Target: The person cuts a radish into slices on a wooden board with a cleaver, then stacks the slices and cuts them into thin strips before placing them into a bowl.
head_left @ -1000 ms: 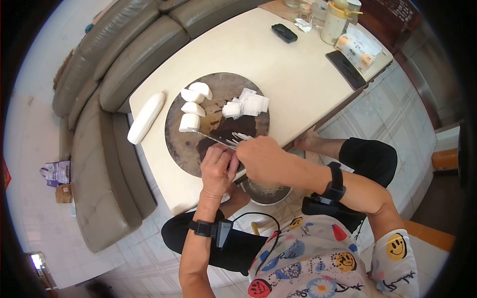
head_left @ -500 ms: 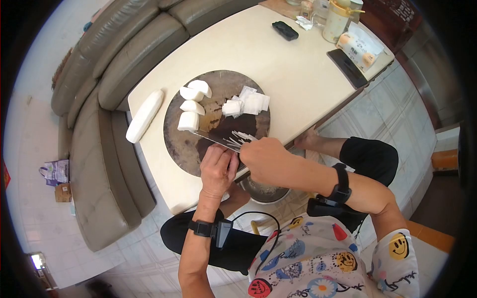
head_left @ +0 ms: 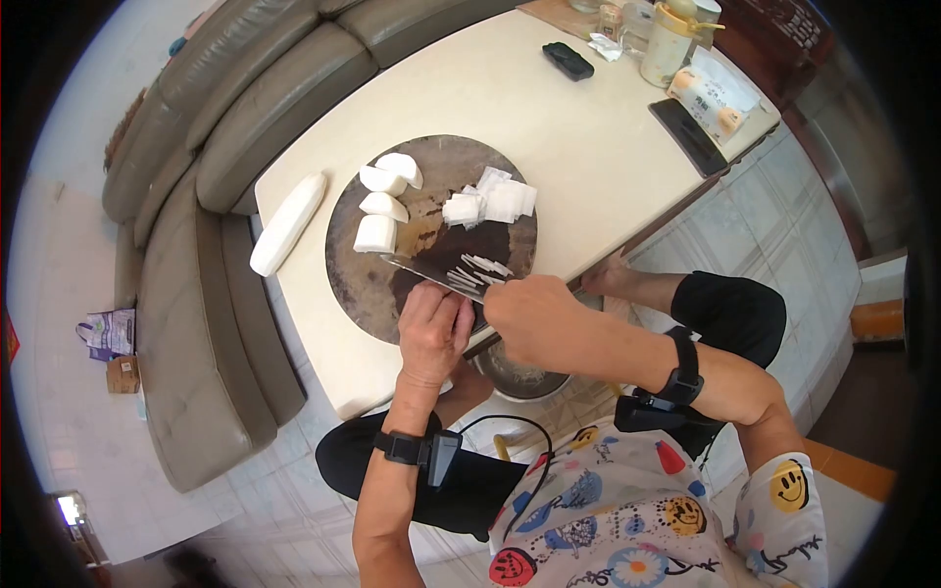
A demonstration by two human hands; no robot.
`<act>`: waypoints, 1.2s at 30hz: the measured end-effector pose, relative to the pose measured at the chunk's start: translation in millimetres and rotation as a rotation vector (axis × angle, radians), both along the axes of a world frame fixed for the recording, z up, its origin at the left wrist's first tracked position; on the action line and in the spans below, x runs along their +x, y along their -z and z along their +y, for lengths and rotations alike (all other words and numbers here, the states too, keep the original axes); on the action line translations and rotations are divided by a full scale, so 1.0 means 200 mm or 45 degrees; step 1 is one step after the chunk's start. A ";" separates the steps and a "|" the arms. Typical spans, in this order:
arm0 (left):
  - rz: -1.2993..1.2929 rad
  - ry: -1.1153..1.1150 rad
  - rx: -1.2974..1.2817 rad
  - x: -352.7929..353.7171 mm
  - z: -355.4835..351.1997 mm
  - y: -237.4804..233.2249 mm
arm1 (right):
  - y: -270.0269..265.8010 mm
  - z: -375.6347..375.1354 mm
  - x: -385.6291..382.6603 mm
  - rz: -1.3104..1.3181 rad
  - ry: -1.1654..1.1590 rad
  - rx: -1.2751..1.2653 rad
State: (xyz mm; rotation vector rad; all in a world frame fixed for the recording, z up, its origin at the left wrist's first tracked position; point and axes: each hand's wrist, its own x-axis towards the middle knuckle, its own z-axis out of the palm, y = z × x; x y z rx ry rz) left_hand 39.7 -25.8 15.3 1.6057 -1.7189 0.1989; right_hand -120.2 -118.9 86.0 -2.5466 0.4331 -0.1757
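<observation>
My right hand [head_left: 534, 312] is wrapped round the handle of a knife [head_left: 421, 270], whose blade reaches left over the round dark cutting board [head_left: 358, 284]. Just under the blade, my left hand [head_left: 431, 321] presses its curled fingers on the board's near edge; what lies beneath them is hidden. Thin white strips [head_left: 477, 271] lie beyond the blade. Farther back on the board is a pile of thin white slices [head_left: 495, 200]. Several thick white chunks [head_left: 375, 233] stand in a row at the board's left. A whole peeled white radish [head_left: 289, 223] rests on the table left of the board.
The cream table [head_left: 392, 103] holds a black object [head_left: 568, 61], a phone [head_left: 687, 137], a tissue pack [head_left: 714, 96] and a yellow-capped bottle [head_left: 667, 44] at the far right. A metal bowl [head_left: 520, 377] sits below the near edge. A grey sofa [head_left: 201, 343] curves round the left.
My right hand and the knife have shifted slightly to the right. The white strips beyond the blade lie more spread out. My left hand has stayed nearly in place.
</observation>
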 end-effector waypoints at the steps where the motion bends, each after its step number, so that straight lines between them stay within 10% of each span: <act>1: -0.012 -0.004 0.032 0.00 0.00 0.00 | 0.01 0.00 0.02 -0.007 0.003 -0.017; 36: 0.032 -0.022 -0.031 -0.02 0.02 0.02 | 0.00 -0.03 -0.02 -0.053 -0.037 -0.045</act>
